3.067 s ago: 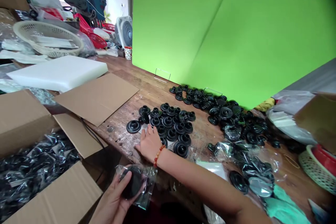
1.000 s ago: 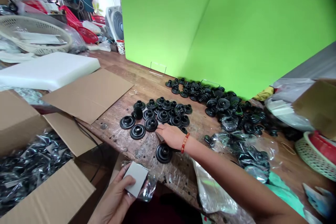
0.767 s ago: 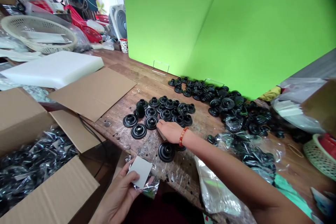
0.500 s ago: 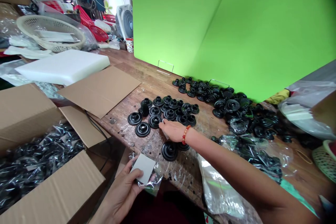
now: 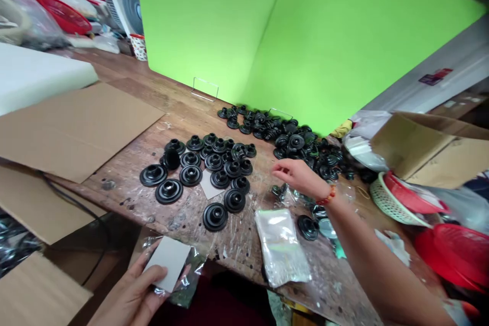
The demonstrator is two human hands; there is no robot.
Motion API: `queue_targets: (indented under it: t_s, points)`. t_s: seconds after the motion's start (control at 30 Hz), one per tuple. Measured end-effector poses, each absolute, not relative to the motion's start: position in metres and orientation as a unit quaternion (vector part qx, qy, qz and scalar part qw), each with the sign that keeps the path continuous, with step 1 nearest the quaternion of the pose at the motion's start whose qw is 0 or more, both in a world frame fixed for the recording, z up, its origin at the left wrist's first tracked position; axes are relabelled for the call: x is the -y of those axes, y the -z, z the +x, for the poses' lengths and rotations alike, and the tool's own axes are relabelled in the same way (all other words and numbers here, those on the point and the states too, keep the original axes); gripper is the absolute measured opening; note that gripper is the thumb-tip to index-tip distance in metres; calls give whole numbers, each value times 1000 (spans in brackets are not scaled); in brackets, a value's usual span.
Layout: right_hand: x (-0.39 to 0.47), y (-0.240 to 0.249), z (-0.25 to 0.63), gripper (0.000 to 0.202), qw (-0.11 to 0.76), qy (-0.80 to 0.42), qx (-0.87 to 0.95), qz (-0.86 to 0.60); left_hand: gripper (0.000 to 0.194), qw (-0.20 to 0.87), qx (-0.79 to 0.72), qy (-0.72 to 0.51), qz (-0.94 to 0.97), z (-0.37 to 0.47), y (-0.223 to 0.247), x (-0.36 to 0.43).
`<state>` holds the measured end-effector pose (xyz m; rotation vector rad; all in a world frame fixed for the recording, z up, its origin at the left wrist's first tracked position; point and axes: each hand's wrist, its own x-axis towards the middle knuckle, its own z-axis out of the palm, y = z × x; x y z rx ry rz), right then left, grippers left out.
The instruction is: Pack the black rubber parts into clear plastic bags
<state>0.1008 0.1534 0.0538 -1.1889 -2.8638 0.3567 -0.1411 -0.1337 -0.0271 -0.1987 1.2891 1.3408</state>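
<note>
My left hand point(image 5: 143, 282) grips a clear plastic bag point(image 5: 194, 270) and a white card point(image 5: 168, 263), thumb on top, at the table's front edge. Over the right part of the table hovers my right hand point(image 5: 296, 174), fingers curled together; whether anything is in them is too small to tell. Left of it a group of round black parts point(image 5: 190, 175) covers the table, with another white card point(image 5: 209, 185) among them. A stack of clear bags point(image 5: 280, 249) lies below my right hand. Behind it spreads a larger heap of black parts point(image 5: 296, 141).
Cardboard flaps point(image 5: 80, 127) and a box of bagged black parts are at the left. A green board point(image 5: 244, 25) stands behind the heap. At the right are a white basket point(image 5: 393, 204), a red basket point(image 5: 458, 249) and a cardboard box point(image 5: 428, 153).
The view has swung to the right. My right hand has left the group of black parts and moved right; a white card now shows among them. My left hand still grips the bag and card.
</note>
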Motion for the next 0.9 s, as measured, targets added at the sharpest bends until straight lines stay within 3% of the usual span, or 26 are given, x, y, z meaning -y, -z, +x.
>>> queue_targets:
  t_s: [0.07, 0.23, 0.4, 0.5, 0.67, 0.9]
  points:
    - [-156, -41, 127, 17, -16, -94, 905, -415, 68, 597, -553, -576, -75, -136, 25, 129]
    - [-150, 5, 146, 41, -30, -108, 903, -415, 64, 598, -547, -581, -75, -122, 15, 113]
    - [-147, 9, 135, 25, -19, -129, 910, -393, 56, 594, -537, -595, -67, -116, 8, 111]
    - [-122, -5, 111, 16, 61, -179, 913, -362, 54, 591, -537, -598, -66, -112, 7, 114]
    - [-28, -15, 46, 16, 268, -328, 892, -160, 48, 614, -499, -610, -39, -108, 4, 115]
    - [20, 9, 6, 27, 284, -219, 933, -40, 48, 639, -321, -699, 0, -136, -2, 140]
